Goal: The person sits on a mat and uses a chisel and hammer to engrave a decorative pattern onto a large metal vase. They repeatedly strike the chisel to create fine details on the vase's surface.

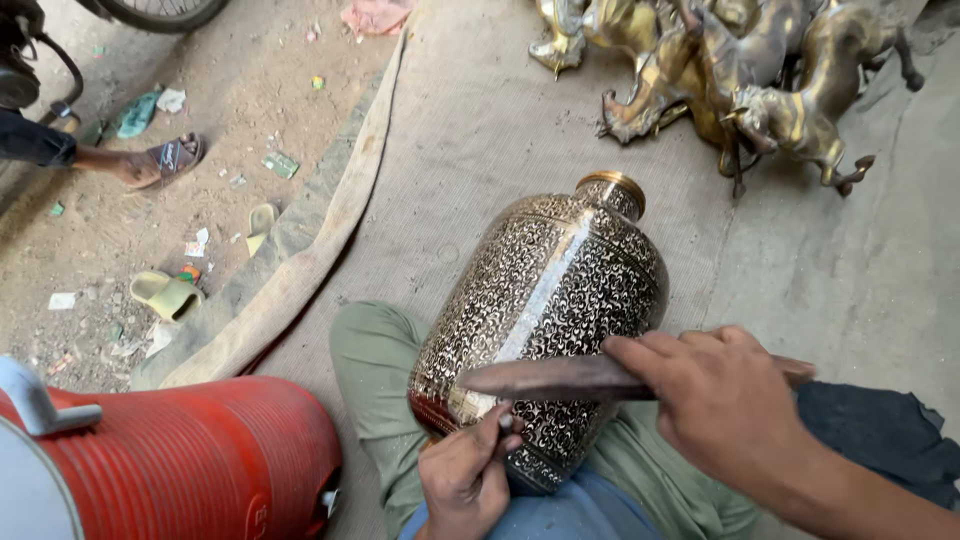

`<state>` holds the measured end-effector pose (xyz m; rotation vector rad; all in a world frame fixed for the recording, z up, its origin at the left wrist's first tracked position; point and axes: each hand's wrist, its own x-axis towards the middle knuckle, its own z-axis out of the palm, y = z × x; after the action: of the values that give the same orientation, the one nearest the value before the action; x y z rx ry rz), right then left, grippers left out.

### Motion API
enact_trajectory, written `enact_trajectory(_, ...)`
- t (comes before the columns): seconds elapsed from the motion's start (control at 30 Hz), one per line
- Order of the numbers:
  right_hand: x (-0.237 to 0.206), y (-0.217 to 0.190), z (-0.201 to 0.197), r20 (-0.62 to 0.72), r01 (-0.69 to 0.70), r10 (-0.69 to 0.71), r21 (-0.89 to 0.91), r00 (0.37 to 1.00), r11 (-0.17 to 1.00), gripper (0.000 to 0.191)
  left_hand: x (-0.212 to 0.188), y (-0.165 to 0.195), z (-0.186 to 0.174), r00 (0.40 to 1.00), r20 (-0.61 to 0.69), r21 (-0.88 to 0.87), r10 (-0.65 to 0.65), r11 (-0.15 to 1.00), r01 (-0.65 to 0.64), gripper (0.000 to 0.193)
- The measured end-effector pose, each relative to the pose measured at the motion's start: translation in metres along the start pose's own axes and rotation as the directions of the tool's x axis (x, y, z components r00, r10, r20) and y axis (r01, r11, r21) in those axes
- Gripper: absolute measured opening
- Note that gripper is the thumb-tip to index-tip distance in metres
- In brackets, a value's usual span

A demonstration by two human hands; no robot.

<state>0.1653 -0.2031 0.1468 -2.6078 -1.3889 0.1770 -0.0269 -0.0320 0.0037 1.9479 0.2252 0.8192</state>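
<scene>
I have the engraved brass vase [545, 310] lying tilted across my lap, its neck pointing to the far right and its base resting against my green trouser leg [375, 365]. My right hand [715, 395] is closed around a dark wooden mallet-like tool [560, 378], fingers wrapped over its handle, with the head held flat across the near side of the vase. My left hand [465, 475] is low and near, fingers pressed together and pinching a small metal chisel [507, 422] whose tip meets the patterned surface just under the wooden tool. The risks here, as I judge them: the vase is round and only propped on my leg, so a blow could roll it off toward the mat [470, 130]; the chisel tip could skid on the polished metal and scratch the fine pattern; and my left fingers sit right below the tool's path, so a stray strike could catch them. To my near left stands a red ribbed water cooler [200, 450]. At the far right a heap of brass horse figures [740, 80] lies on the mat. Far left, on the dirt, another person's sandalled foot [160, 160] shows.
</scene>
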Motion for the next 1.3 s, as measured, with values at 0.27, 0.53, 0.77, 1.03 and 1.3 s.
enact_trajectory(0.27, -0.008, -0.004, -0.012, 0.005, -0.119, 0.121, 0.221, 0.993, 0.968, 0.068, -0.009, -0.004, 0.007, 0.997, -0.033, -0.07, -0.067, 0.995, 0.064, 0.026)
enact_trajectory(0.53, 0.01, 0.004, -0.033, 0.034, -0.191, 0.19, 0.027, 0.981, 0.981, 0.061, -0.002, -0.004, -0.001, 0.96, -0.022, -0.26, -0.279, 0.929, 0.264, 0.049)
enact_trajectory(0.77, 0.034, -0.001, -0.007, 0.209, -0.344, 0.31, 0.802, 0.928, 0.489, 0.055, 0.005, 0.0, -0.007, 0.971, 0.041, -0.214, -0.236, 0.947, 0.24, 0.044)
enact_trajectory(1.03, 0.033, 0.003, 0.003, 0.258, -0.328, 0.224, 0.499, 0.94, 0.802, 0.043, 0.001, 0.001, -0.009, 0.979, -0.069, -0.083, -0.192, 0.979, 0.186, 0.034)
enact_trajectory(1.3, 0.051, -0.005, -0.026, 0.124, -0.349, 0.337, 0.538, 0.933, 0.767, 0.052, 0.008, 0.002, -0.008, 0.988, -0.064, -0.128, -0.138, 0.983, 0.129, 0.055)
